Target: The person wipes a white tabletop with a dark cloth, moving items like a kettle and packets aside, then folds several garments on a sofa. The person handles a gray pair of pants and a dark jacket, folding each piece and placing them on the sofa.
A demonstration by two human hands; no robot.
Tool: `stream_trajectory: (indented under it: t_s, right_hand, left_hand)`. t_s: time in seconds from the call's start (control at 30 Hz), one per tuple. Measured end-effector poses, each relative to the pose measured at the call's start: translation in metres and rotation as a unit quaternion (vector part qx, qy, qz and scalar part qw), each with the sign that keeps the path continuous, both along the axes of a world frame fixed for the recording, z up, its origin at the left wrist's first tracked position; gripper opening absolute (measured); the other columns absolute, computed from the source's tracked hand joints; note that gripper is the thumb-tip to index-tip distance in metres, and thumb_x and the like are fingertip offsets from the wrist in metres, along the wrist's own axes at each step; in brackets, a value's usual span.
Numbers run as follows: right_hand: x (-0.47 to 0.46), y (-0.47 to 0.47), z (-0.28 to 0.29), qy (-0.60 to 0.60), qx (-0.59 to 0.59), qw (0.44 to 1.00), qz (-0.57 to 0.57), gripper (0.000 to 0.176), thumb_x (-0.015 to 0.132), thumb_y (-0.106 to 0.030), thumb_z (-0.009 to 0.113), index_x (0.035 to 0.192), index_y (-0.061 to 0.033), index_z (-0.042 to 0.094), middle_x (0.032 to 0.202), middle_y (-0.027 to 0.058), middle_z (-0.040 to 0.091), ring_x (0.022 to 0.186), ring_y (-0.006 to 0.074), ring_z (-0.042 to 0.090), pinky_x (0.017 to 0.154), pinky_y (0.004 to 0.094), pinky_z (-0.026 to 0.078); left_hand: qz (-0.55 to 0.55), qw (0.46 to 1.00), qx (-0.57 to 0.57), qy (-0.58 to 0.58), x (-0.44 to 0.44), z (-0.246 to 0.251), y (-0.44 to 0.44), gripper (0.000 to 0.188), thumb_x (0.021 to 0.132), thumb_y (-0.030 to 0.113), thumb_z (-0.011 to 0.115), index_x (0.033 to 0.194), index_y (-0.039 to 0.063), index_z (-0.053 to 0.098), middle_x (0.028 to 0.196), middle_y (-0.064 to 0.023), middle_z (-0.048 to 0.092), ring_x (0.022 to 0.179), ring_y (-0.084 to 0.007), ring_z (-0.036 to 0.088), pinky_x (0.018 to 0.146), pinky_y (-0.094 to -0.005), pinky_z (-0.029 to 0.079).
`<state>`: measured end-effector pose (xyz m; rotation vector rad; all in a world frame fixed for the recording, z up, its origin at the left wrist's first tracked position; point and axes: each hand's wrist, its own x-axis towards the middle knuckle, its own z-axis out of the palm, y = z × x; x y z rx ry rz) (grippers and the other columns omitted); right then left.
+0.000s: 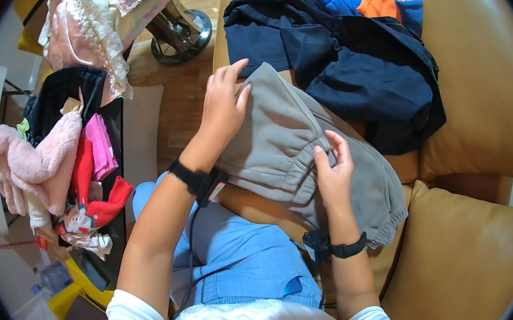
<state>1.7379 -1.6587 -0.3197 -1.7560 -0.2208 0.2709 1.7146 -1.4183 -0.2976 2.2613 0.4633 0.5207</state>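
Observation:
A pair of grey sweatpants [273,128] lies folded lengthwise across the sofa seat before me, its legs layered and its gathered cuffs toward the right. My left hand [225,99] is at the far-left corner of the fabric, thumb by its edge and fingers stretched past it; whether it grips the cloth cannot be told. The upper ribbed cuff [304,168] sits between the thumb and fingers of my right hand [336,174]. The lower leg's elastic cuff [389,227] rests near the sofa's back cushions. Just beyond the sweatpants, a crumpled navy garment [339,60] is spread out.
Tan leather cushions [468,260] rise on the right. A blue and orange garment [383,4] is at the far end. On the left, a dark table [120,225] bears a pink fluffy garment [43,159], red knitwear [109,200] and lace-trimmed bedding [86,31]. Cables hang from both wrist straps.

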Motion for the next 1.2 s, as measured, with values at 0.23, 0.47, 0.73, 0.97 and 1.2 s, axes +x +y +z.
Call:
stream_trajectory:
  t_s: [0.23, 0.47, 0.73, 0.97, 1.2]
  right_hand:
    - [-0.014, -0.024, 0.030, -0.231, -0.234, 0.941, 0.076, 0.050, 0.082, -0.011, 0.070, 0.127, 0.0000, 0.053, 0.128, 0.0225, 0.052, 0.116, 0.0404, 0.051, 0.098, 0.0452, 0.043]
    - [-0.018, -0.098, 0.049, -0.293, -0.431, 0.854, 0.012, 0.053, 0.083, -0.011, 0.066, 0.133, -0.0024, 0.050, 0.137, 0.0217, 0.047, 0.128, 0.0385, 0.043, 0.107, 0.0477, 0.032]
    - [-0.026, -0.190, 0.013, -0.119, -0.436, 0.882, -0.131, 0.059, 0.097, -0.032, 0.056, 0.144, -0.0004, 0.039, 0.141, 0.0250, 0.045, 0.130, 0.0395, 0.043, 0.109, 0.0479, 0.032]
    - [-0.026, -0.226, 0.004, 0.163, -0.067, 0.968, -0.181, 0.067, 0.089, -0.028, 0.072, 0.140, 0.0031, 0.040, 0.123, 0.0165, 0.060, 0.112, 0.0242, 0.058, 0.097, 0.0358, 0.045]
    - [-0.024, -0.233, 0.020, 0.307, 0.082, 0.940, -0.126, 0.056, 0.084, -0.015, 0.076, 0.130, 0.0026, 0.050, 0.124, 0.0120, 0.061, 0.108, 0.0208, 0.062, 0.096, 0.0349, 0.048]
  left_hand:
    - [-0.224, 0.955, 0.184, 0.061, -0.070, 0.003, -0.082, 0.061, 0.087, 0.036, 0.068, 0.141, 0.016, 0.049, 0.151, -0.0162, 0.037, 0.142, -0.0399, 0.029, 0.115, -0.0543, 0.021]
    - [-0.218, 0.928, 0.265, 0.143, -0.059, -0.027, -0.096, 0.068, 0.094, 0.055, 0.049, 0.151, 0.020, 0.036, 0.158, -0.0099, 0.029, 0.146, -0.0390, 0.021, 0.115, -0.0625, 0.010]
    - [-0.260, 0.943, 0.196, 0.070, -0.075, 0.010, -0.157, 0.078, 0.079, 0.031, 0.075, 0.145, 0.006, 0.041, 0.153, -0.0264, 0.029, 0.142, -0.0454, 0.026, 0.116, -0.0550, 0.023]
    - [-0.399, 0.860, 0.303, 0.090, -0.085, -0.015, -0.217, 0.080, 0.074, 0.030, 0.078, 0.143, 0.010, 0.043, 0.150, -0.0192, 0.037, 0.137, -0.0412, 0.037, 0.108, -0.0563, 0.035]
    - [-0.411, 0.828, 0.363, 0.114, -0.083, -0.030, -0.212, 0.064, 0.081, 0.019, 0.068, 0.140, 0.009, 0.044, 0.147, -0.0166, 0.042, 0.131, -0.0384, 0.044, 0.102, -0.0549, 0.043]
